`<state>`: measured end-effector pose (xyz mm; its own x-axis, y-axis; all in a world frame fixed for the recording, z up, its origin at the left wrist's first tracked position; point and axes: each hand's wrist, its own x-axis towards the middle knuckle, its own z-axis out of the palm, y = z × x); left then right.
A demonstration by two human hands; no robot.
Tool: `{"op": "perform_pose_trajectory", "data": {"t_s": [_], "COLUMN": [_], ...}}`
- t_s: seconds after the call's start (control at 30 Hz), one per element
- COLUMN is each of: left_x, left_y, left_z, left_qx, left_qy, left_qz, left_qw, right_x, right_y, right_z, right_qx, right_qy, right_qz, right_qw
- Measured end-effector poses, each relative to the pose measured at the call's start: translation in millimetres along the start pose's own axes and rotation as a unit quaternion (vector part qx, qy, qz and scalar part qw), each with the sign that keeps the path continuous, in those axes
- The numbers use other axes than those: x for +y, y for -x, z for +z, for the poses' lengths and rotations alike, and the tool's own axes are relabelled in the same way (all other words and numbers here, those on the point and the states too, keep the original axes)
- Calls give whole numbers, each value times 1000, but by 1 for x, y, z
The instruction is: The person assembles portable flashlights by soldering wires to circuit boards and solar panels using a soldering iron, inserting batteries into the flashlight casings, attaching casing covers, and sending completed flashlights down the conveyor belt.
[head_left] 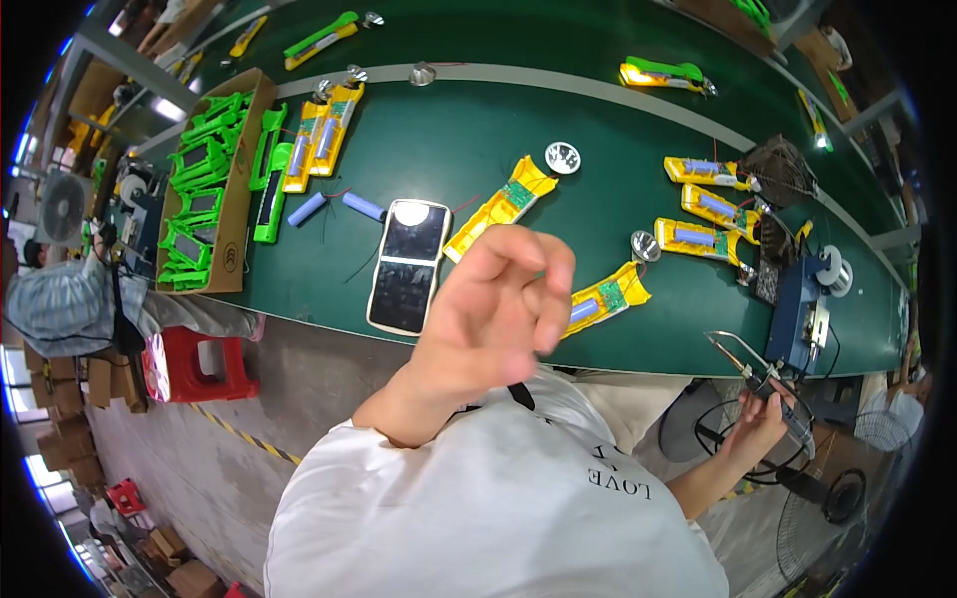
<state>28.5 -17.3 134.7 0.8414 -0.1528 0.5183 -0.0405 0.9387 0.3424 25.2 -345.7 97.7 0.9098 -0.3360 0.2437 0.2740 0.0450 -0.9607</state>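
My left hand [498, 299] is raised in front of my chest, palm up, fingers loosely curled and apart, with nothing in it. Behind it on the green table lie a yellow lamp housing [506, 204] with a circuit board and another yellow housing [606, 299] holding a blue battery cell. A round silver reflector [562, 157] lies beside the first, and a second reflector [645, 245] beside the other. My right hand [756, 429], low at the right past the table edge, grips a soldering iron [783, 404]. A bent metal tip [733, 349] points up and left near it.
A two-panel solar piece [404, 267] and loose blue cells [307, 208] lie to the left. A cardboard box [234, 184] holds green housings. Yellow housings [688, 237] sit at right by a blue soldering unit [795, 317] with a solder spool [835, 271]. A co-worker [70, 299] sits at far left.
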Motion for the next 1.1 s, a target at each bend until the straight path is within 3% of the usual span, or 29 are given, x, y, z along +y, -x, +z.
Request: {"op": "perform_pose_trajectory", "data": {"t_s": [0.03,0.07,0.13,0.2,0.23,0.33,0.4,0.47,0.5,0.53,0.6,0.67,0.7,0.77,0.87,0.93,1.0,1.07,1.1], "left_x": [1,1,2,13,18,45,82,128,157,185,236,267,278,298,315,318,316,321,304], "left_y": [1,3,7,17,20,36,54,74,85,96,122,133,142,152,150,158,165,181,171], "left_z": [-1,-3,-11,-25,-25,-34,-47,-61,-65,-65,-71,-82,-92,-110,-111,-113,-104,-105,-94], "left_qx": [88,88,222,200,235,311,350,431,464,512,505,614,612,634,634,647,602,513,521], "left_qy": [-106,-113,-115,-133,-187,-354,-493,-683,-780,-786,-849,-776,-778,-748,-743,-748,-796,-851,-849], "left_qz": [-9,3,-23,-6,-6,63,120,185,191,200,151,54,56,-94,-162,-97,-3,8,30], "left_qw": [990,990,968,971,954,880,787,560,374,282,-10,-136,-133,-176,-143,-112,-68,-112,-84], "right_x": [1,2,3,7,7,3,8,3,3,3,3,4,3,10,17,13,16,11,12], "right_y": [1,2,2,-1,0,-3,-8,-9,-9,-9,-8,-5,-3,-2,5,8,7,6,5], "right_z": [-2,-4,-4,-5,-1,12,8,20,22,25,27,30,34,35,34,42,38,41,39], "right_qx": [6,9,47,14,35,12,-9,4,10,18,10,3,-20,-25,-46,-12,-34,-28,-27], "right_qy": [-6,-12,-10,7,21,32,24,26,24,23,25,17,9,10,0,3,7,15,18], "right_qz": [12,23,37,27,34,31,33,41,37,33,28,37,37,45,44,42,28,28,24], "right_qw": [1000,1000,998,1000,999,999,999,999,999,999,999,999,999,999,998,999,999,999,999]}}
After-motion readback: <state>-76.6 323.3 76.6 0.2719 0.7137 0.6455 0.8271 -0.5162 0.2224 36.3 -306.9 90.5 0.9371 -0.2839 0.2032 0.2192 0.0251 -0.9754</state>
